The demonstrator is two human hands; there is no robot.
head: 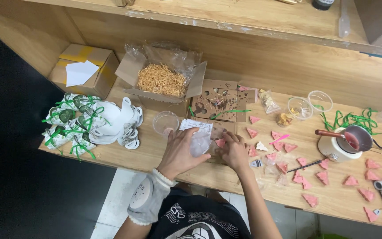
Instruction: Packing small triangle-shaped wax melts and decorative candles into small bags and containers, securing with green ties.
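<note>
Clear bag (200,144) | both hands on it | cup (165,121), pink triangles (284,167) beside

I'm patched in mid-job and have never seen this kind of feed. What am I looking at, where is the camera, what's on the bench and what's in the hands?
There is one view, from a camera worn on the person's head, looking down. There is no machine: two bare hands work at a wooden bench. The left hand and right hand together hold a small clear plastic bag, with a pink triangular piece at it. Around them lie more pink triangles, an open box of straw-like filling, ribbon-tied packets, clear cups, loose green ribbon and a small melting pot.
</note>
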